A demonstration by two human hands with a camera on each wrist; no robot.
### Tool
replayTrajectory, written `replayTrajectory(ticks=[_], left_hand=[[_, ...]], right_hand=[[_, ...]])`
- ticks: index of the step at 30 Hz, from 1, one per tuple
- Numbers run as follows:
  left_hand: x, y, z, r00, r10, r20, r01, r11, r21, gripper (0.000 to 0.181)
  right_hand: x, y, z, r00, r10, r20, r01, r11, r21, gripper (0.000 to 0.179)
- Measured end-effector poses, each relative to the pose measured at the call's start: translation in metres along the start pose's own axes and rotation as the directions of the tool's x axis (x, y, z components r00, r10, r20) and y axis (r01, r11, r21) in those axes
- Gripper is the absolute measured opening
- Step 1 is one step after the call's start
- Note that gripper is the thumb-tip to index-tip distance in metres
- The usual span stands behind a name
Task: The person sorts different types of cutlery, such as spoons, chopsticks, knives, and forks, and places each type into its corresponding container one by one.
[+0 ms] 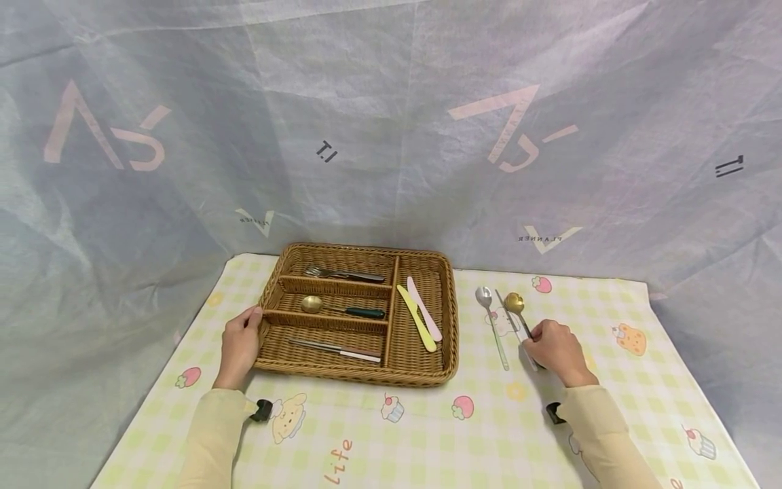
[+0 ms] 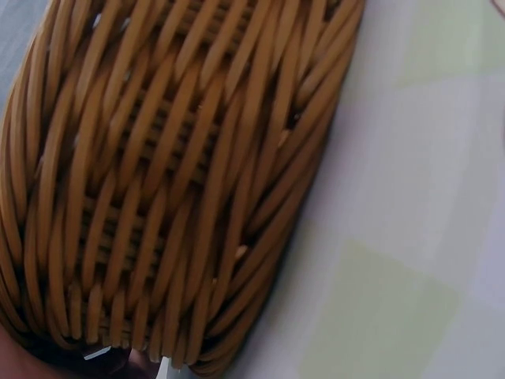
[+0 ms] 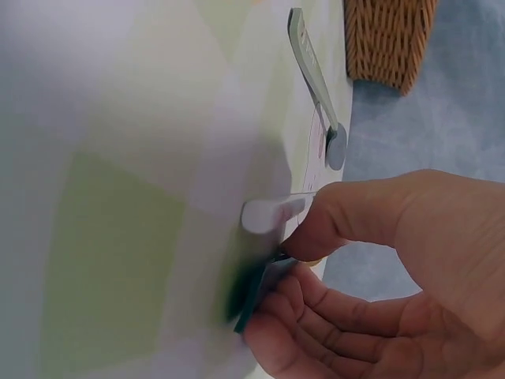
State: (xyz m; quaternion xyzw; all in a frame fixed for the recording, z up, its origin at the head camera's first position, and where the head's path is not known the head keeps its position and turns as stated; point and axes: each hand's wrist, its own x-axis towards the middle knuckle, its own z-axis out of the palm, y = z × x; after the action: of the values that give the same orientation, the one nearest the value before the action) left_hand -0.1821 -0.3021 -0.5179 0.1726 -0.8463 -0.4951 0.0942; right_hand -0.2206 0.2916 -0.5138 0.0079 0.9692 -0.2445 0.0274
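Note:
My left hand (image 1: 240,345) grips the left edge of a brown wicker cutlery tray (image 1: 357,371), thumb at the rim. Its woven outer wall (image 2: 158,189) fills most of the left wrist view. On the tablecloth to the right, my right hand (image 1: 557,350) pinches a gold spoon (image 1: 514,302) by its dark green handle (image 3: 251,300) between thumb and fingers. Beside that spoon lies a slim utensil with a white handle (image 3: 264,215); its type is unclear. Left of both rests a silver spoon (image 1: 484,296) with a pale green handle (image 3: 309,67).
Inside the tray are a fork (image 1: 316,272) with a dark-handled utensil, a gold spoon (image 1: 311,304), slim utensils (image 1: 332,348), and yellow (image 1: 417,318) and pink (image 1: 424,307) knives. A grey cloth (image 1: 391,136) hangs behind the checked tablecloth (image 1: 427,441).

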Motion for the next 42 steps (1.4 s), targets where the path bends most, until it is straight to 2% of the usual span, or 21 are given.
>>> replayTrajectory(ticks=[6,14,23,32,42], left_hand=[[0.000,0.003,-0.001,1.000,-0.003,0.000,0.003,1.000,0.002,0.058],[0.001,0.002,-0.002,1.000,-0.009,0.006,0.009,1.000,0.016,0.058],[0.000,0.001,-0.002,1.000,0.007,-0.004,-0.007,1.000,0.015,0.057],[0.001,0.000,-0.001,1.000,0.003,0.011,-0.003,1.000,0.017,0.059],[0.000,0.000,-0.001,1.000,0.007,0.020,-0.008,1.000,0.012,0.060]], right_hand=[[-0.001,0.000,-0.006,1.000,0.023,0.018,-0.023,0.999,-0.023,0.018],[-0.009,0.004,-0.010,0.999,-0.010,0.044,0.012,0.999,-0.043,0.019],[-0.018,0.007,-0.014,0.999,-0.014,0.049,0.017,0.999,-0.049,0.019],[-0.032,0.013,-0.018,0.999,-0.017,0.039,0.019,0.998,-0.063,0.017],[-0.047,0.020,-0.027,0.998,0.027,0.059,-0.025,0.999,-0.043,0.018]])
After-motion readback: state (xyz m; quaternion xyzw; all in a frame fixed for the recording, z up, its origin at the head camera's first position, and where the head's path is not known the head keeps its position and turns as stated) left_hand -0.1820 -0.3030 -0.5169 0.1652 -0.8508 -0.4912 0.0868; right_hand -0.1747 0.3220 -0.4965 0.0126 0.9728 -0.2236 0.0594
